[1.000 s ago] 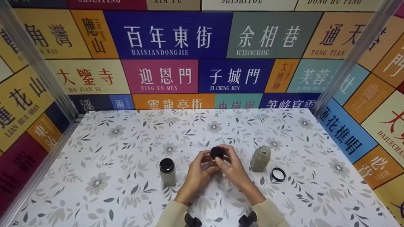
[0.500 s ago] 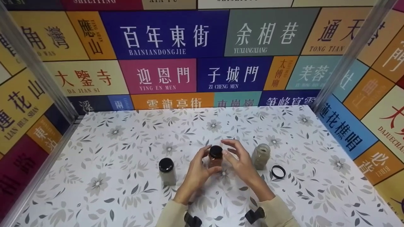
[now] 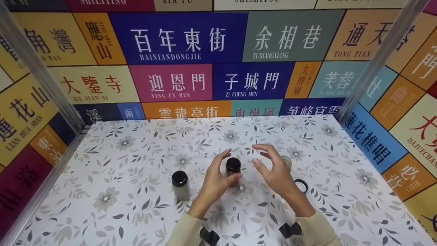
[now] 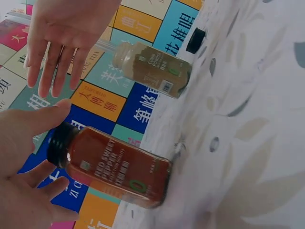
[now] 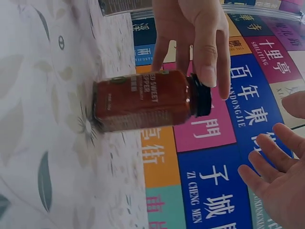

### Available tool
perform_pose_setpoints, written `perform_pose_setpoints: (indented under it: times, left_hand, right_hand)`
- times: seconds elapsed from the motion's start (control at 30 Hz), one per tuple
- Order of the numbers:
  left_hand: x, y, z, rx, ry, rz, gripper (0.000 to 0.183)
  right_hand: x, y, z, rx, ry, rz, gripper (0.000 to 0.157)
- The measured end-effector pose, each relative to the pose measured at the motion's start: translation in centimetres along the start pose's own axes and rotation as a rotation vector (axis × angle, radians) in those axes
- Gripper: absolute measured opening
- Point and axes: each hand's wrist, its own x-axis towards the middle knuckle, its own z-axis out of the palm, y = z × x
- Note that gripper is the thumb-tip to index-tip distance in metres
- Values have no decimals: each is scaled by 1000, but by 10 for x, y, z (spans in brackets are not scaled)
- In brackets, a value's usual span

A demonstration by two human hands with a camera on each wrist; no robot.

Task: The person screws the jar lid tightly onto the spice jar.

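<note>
A red sweet pepper spice jar (image 4: pixel 119 167) with a black cap (image 3: pixel 233 165) stands upright on the table, reddish-brown powder filling it. My left hand (image 3: pixel 214 177) is loosely around it, thumb close to the cap and fingers extended behind; whether the skin touches the jar I cannot tell. To its right, my right hand (image 3: pixel 276 172) hovers apart from the jar, holding nothing, fingers spread. Behind that hand in the head view, mostly covered, is an uncapped jar of greenish-brown powder (image 4: pixel 157 69). Its black ring-like lid (image 3: pixel 301 185) lies beside it.
Left of my left hand stands another black-capped jar (image 3: pixel 181 186) with pale contents. A flower-patterned cloth (image 3: pixel 136 153) covers the table. Colourful panels with lettering (image 3: pixel 177 37) wall in the back and both sides, with clear frame posts at the corners.
My right hand has left the red sweet pepper jar's cap and moved right, now in front of the uncapped jar. The left hand has loosened around the red sweet pepper jar.
</note>
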Motion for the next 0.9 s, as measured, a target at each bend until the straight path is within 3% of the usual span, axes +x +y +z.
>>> perform_pose_setpoints:
  times: [0.13,0.27,0.37,0.47,0.63,0.9]
  left_hand:
    - [2,12,1,-6,-18,34,74]
    - [2,23,6,-25,-33,74,73]
    - [3,30,11,11,-21,120,72]
    - [5,37,17,43,-4,154,73]
    - [9,48,30,22,-12,145,75]
    - [9,48,51,-28,-65,136,77]
  right_hand:
    - [0,-2,-11,-34,18,-22,35]
    - [-3,-6,-23,-49,29,32,34]
    - [-6,-7,-31,-60,45,71,33]
    - [-8,-6,-37,-61,70,42,33]
    - [-14,-2,-45,-54,111,-26,35]
    - [-25,4,-62,-87,129,51,38]
